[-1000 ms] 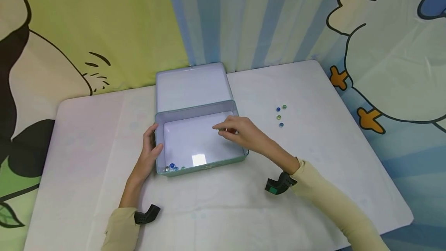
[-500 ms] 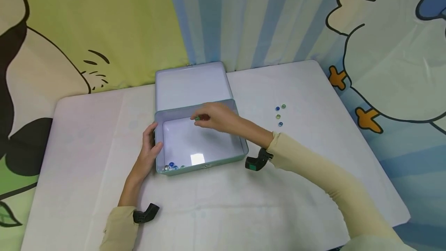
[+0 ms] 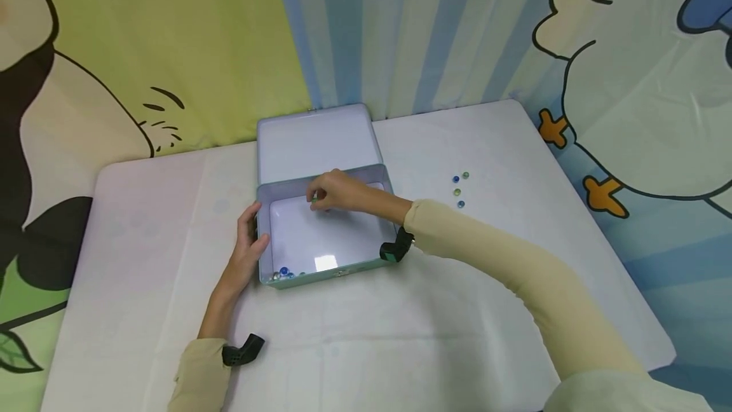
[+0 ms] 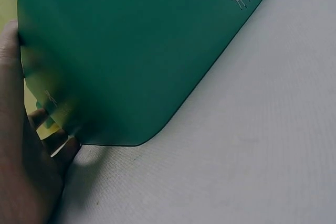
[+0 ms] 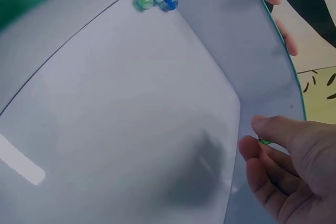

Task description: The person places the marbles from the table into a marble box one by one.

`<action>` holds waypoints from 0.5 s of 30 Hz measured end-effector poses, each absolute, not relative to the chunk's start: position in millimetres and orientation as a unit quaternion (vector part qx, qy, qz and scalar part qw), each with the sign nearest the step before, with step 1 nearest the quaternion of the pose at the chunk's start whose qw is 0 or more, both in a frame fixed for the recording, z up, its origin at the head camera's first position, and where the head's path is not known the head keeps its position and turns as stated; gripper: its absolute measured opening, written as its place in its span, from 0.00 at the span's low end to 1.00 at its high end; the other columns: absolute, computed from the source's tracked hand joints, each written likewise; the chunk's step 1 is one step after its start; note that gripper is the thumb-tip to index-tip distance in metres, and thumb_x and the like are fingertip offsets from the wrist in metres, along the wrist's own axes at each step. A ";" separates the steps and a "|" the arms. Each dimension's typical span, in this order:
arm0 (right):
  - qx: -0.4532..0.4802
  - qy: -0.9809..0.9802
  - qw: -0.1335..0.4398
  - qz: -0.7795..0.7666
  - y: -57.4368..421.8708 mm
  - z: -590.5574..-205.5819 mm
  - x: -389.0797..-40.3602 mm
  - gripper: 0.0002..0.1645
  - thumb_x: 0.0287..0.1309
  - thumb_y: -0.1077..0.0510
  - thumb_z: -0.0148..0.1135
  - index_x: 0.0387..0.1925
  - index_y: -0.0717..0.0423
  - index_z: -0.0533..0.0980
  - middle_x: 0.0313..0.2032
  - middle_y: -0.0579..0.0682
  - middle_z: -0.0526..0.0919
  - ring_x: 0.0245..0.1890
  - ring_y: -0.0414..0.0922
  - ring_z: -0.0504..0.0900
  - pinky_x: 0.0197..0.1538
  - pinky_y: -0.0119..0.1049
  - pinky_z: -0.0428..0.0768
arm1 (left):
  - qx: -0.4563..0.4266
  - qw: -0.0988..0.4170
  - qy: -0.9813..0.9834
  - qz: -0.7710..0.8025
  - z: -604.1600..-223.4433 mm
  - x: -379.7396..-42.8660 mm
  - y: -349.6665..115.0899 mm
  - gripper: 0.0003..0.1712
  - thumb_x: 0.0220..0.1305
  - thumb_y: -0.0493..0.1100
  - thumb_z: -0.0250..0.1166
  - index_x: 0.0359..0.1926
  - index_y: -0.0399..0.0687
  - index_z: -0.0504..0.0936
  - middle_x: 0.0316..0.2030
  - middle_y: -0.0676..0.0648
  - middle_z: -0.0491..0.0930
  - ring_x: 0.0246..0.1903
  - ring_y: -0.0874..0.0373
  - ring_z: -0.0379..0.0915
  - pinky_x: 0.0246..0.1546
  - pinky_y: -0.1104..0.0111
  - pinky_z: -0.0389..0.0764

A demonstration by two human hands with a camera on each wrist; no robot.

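Note:
A green-sided metal tin box with a pale inside stands on the table, its hinged lid laid back behind it. My right hand is over the box's back-left part and pinches a green glass marble between thumb and fingertips, mostly hidden by them. My left hand rests along the box's left side, thumb at the rim and fingers against the outer wall. Several glass marbles, among them a blue one, lie bunched in the front-left corner inside the box.
Several blue and green marbles lie loose on the white table, right of the box. A printed cartoon curtain hangs behind the table. Black cameras are worn at both wrists.
My right hand has moved left and further into the box, carrying the marble from the box's right half toward its back-left part. The left hand stays in place.

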State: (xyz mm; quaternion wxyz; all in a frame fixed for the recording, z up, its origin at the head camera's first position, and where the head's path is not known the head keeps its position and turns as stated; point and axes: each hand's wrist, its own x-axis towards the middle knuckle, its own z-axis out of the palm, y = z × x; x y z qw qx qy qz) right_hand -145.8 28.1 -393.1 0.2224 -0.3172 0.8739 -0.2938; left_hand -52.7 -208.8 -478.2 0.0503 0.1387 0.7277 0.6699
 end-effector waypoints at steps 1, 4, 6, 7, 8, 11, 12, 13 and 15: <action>-0.316 0.873 0.228 -0.294 26.8 -395.4 -146.6 0.11 0.54 0.58 0.63 0.39 0.59 0.79 0.30 0.53 0.85 0.28 0.45 0.82 0.30 0.27 0.74 | 0.138 0.051 0.728 0.670 -478.0 -52.4 -208.8 0.36 0.65 0.41 0.49 0.69 0.54 0.45 0.70 0.48 0.40 0.71 0.54 0.28 0.67 0.51 0.30; -0.317 0.877 0.235 -0.275 22.9 -399.6 -148.7 0.08 0.53 0.57 0.63 0.35 0.57 0.80 0.28 0.52 0.85 0.24 0.41 0.81 0.29 0.26 0.74 | 0.138 0.050 0.729 0.669 -478.3 -52.6 -208.9 0.36 0.65 0.40 0.49 0.69 0.53 0.45 0.70 0.48 0.40 0.71 0.54 0.27 0.67 0.51 0.30; -0.319 0.879 0.239 -0.260 20.5 -401.4 -150.8 0.07 0.53 0.56 0.63 0.32 0.55 0.80 0.26 0.52 0.84 0.21 0.39 0.79 0.28 0.26 0.73 | 0.136 0.049 0.729 0.669 -478.3 -53.2 -208.9 0.35 0.65 0.40 0.49 0.69 0.54 0.45 0.70 0.49 0.40 0.71 0.54 0.27 0.67 0.51 0.30; -0.321 0.880 0.242 -0.253 19.3 -402.2 -151.6 0.07 0.54 0.55 0.63 0.32 0.55 0.80 0.25 0.52 0.84 0.20 0.39 0.77 0.27 0.26 0.72 | 0.135 0.049 0.730 0.669 -478.2 -53.3 -208.8 0.35 0.65 0.40 0.50 0.69 0.54 0.45 0.70 0.49 0.40 0.71 0.54 0.27 0.67 0.51 0.30; -0.322 0.881 0.244 -0.246 18.3 -403.4 -152.4 0.07 0.54 0.55 0.63 0.31 0.55 0.79 0.24 0.52 0.84 0.19 0.38 0.76 0.27 0.25 0.71 | 0.134 0.049 0.729 0.669 -478.3 -53.3 -208.8 0.35 0.65 0.40 0.50 0.69 0.54 0.45 0.70 0.49 0.40 0.71 0.54 0.27 0.67 0.51 0.29; -0.325 0.883 0.247 -0.233 16.3 -407.8 -154.4 0.07 0.53 0.54 0.63 0.31 0.54 0.79 0.23 0.52 0.83 0.18 0.37 0.74 0.26 0.25 0.70 | 0.134 0.048 0.726 0.672 -478.7 -52.6 -208.6 0.35 0.65 0.40 0.50 0.69 0.54 0.45 0.71 0.48 0.39 0.71 0.54 0.27 0.67 0.52 0.29; -0.325 0.883 0.247 -0.230 16.0 -409.4 -154.8 0.07 0.53 0.55 0.64 0.32 0.54 0.79 0.23 0.51 0.83 0.18 0.36 0.74 0.26 0.24 0.70 | 0.134 0.049 0.726 0.673 -478.6 -52.3 -208.4 0.35 0.65 0.40 0.50 0.69 0.54 0.45 0.71 0.48 0.39 0.71 0.55 0.26 0.67 0.52 0.28; -0.326 0.883 0.247 -0.229 15.9 -410.7 -154.9 0.07 0.53 0.55 0.64 0.32 0.54 0.79 0.23 0.51 0.82 0.19 0.36 0.74 0.26 0.24 0.70 | 0.136 0.048 0.726 0.673 -478.4 -52.1 -208.2 0.35 0.65 0.40 0.50 0.69 0.53 0.45 0.71 0.48 0.39 0.71 0.55 0.26 0.68 0.52 0.28; -0.329 0.884 0.245 -0.224 16.1 -413.6 -155.6 0.07 0.52 0.54 0.65 0.32 0.53 0.79 0.23 0.48 0.81 0.19 0.36 0.73 0.27 0.24 0.69 | 0.138 0.046 0.725 0.673 -478.0 -51.7 -207.9 0.35 0.65 0.39 0.50 0.69 0.53 0.45 0.71 0.47 0.39 0.71 0.54 0.26 0.68 0.52 0.29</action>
